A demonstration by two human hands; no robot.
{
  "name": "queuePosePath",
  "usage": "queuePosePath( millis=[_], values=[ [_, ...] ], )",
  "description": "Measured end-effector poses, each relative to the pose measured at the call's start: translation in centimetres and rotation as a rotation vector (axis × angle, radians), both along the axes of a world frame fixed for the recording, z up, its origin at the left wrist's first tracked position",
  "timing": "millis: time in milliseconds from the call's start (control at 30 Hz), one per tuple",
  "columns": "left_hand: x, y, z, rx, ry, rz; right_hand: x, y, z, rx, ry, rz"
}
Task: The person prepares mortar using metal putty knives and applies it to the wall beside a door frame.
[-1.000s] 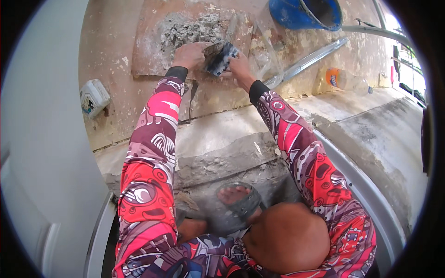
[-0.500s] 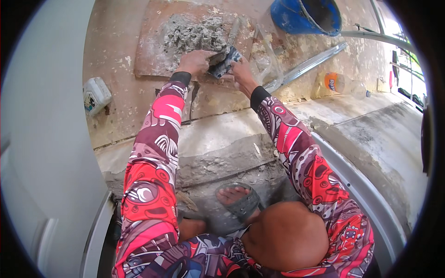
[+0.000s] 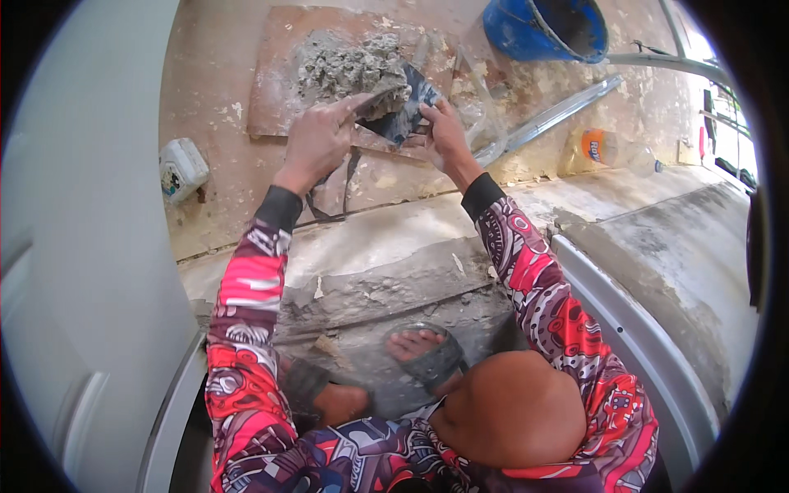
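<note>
Grey mortar (image 3: pixel 353 70) lies heaped on a brown board (image 3: pixel 275 115) in front of me. My right hand (image 3: pixel 448 135) grips a thin, dark, marbled flat piece (image 3: pixel 403 123) by its right edge, thumb on top, tilted over the board's near edge. My left hand (image 3: pixel 320 135) is closed, fingers pinched at the left on a dark-edged flat thing carrying mortar (image 3: pixel 390 103). Whether this is a separate tool or part of the same piece I cannot make out. A dark strap-like strip (image 3: pixel 333 197) lies below my left hand.
A blue bucket (image 3: pixel 514 33) stands at the far right. A metal channel (image 3: pixel 559 115) and a clear plastic bottle with an orange label (image 3: pixel 608 152) lie nearer. A white container (image 3: pixel 185 168) is at the left, beside a pale panel (image 3: pixel 90 205). A raised concrete edge (image 3: pixel 378 271) crosses before my feet.
My left hand has drawn back toward me and left, away from the heap. The dark piece in my right hand has tilted, showing more of its face, with mortar beside it.
</note>
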State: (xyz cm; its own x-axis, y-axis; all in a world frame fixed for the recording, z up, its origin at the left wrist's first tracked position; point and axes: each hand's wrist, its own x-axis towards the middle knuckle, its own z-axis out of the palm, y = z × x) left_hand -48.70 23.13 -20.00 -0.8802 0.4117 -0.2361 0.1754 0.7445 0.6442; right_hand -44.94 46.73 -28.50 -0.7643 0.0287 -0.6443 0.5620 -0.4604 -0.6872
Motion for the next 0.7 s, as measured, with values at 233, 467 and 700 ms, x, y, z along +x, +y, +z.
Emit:
queuePosePath(
  millis=[233, 467, 700],
  values=[
    [1.1, -3.7, 8.4, 0.144, 0.464, -0.091, -2.2, -2.0, 5.7, -0.298, 0.121, 0.062],
    [2.1, -7.2, 10.6, 0.112, 0.62, -0.153, -1.7, -5.3, 10.3, -0.498, 0.07, 0.179],
    [6.6, -9.8, 10.9, 0.197, 0.685, -0.002, -0.4, -8.2, 15.2, -0.71, 0.107, 0.231]
  ],
)
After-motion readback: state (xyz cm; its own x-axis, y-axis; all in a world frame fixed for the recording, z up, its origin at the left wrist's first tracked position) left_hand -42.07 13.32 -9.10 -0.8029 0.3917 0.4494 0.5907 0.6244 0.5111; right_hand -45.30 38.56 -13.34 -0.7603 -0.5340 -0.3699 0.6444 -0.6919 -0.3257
